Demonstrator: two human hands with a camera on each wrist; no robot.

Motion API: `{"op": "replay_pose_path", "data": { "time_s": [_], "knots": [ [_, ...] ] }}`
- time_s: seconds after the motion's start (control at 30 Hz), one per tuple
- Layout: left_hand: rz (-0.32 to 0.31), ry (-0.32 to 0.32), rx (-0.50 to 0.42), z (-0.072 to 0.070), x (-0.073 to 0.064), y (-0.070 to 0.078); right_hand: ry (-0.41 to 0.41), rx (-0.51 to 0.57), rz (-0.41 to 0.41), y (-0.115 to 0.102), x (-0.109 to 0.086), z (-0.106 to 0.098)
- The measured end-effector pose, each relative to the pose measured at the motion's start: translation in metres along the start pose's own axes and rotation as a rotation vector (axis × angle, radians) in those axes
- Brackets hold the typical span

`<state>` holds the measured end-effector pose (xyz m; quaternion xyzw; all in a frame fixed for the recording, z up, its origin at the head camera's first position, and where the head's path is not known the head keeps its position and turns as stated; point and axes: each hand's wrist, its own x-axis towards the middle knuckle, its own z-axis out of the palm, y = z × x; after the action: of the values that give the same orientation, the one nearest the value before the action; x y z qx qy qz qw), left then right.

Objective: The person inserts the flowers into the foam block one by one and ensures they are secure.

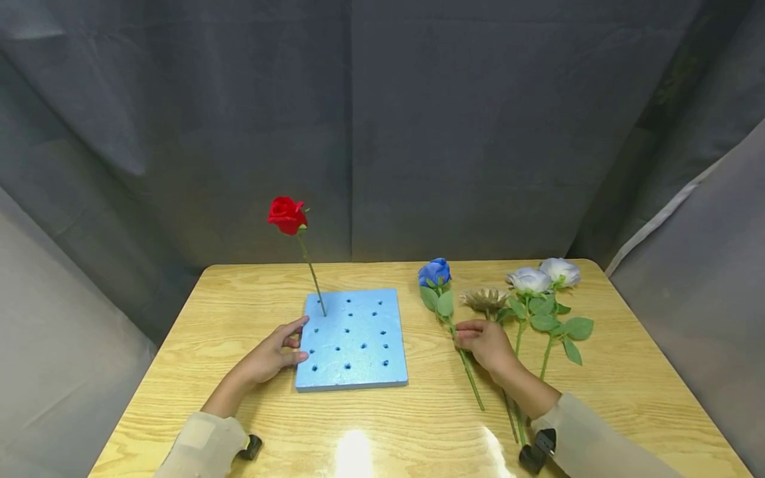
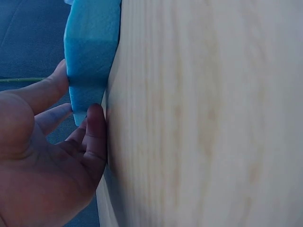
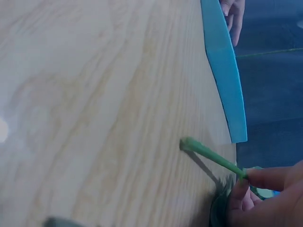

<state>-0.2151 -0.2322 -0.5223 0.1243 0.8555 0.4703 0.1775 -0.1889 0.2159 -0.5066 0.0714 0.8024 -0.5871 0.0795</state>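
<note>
My left hand (image 1: 271, 355) touches the left edge of a light blue foam board (image 1: 358, 375) with rows of holes, thumb and forefinger spread apart. In the left wrist view, fingertips lie against the board's side (image 2: 90, 61). A red rose (image 1: 287, 215) stands tilted in a hole near the board's far left corner. With thumb and fingers, my right hand (image 1: 490, 346) pinches the green stem (image 1: 471, 378) of a blue rose (image 1: 434, 272), its leaves beyond the hand. The right wrist view shows the stem's cut end (image 3: 187, 143) close to the tabletop.
Right of the blue rose lie a brownish flower (image 1: 484, 300) and two pale white-blue roses, one nearer (image 1: 529, 280) and one farther (image 1: 560, 271), partly behind my right forearm. Dark grey curtain (image 1: 418, 133) hangs behind the wooden table (image 1: 239, 299).
</note>
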Motion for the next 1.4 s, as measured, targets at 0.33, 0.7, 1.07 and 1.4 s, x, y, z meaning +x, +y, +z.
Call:
{"op": "replay_pose_path", "data": {
  "time_s": [0.33, 0.7, 1.07, 1.4],
  "knots": [
    [0.005, 0.0, -0.013, 0.0, 0.0, 0.0, -0.018, 0.097, 0.039, -0.006, 0.002, 0.001],
    [-0.002, 0.008, -0.01, 0.001, 0.0, -0.001, -0.08, 0.178, 0.048, -0.017, 0.005, -0.004],
    [0.025, -0.001, 0.003, 0.0, 0.0, -0.002, -0.107, 0.288, 0.002, -0.024, 0.008, -0.003],
    [0.026, 0.001, 0.002, -0.001, -0.001, -0.001, -0.11, 0.288, -0.048, -0.039, 0.013, 0.002]
  ]
}}
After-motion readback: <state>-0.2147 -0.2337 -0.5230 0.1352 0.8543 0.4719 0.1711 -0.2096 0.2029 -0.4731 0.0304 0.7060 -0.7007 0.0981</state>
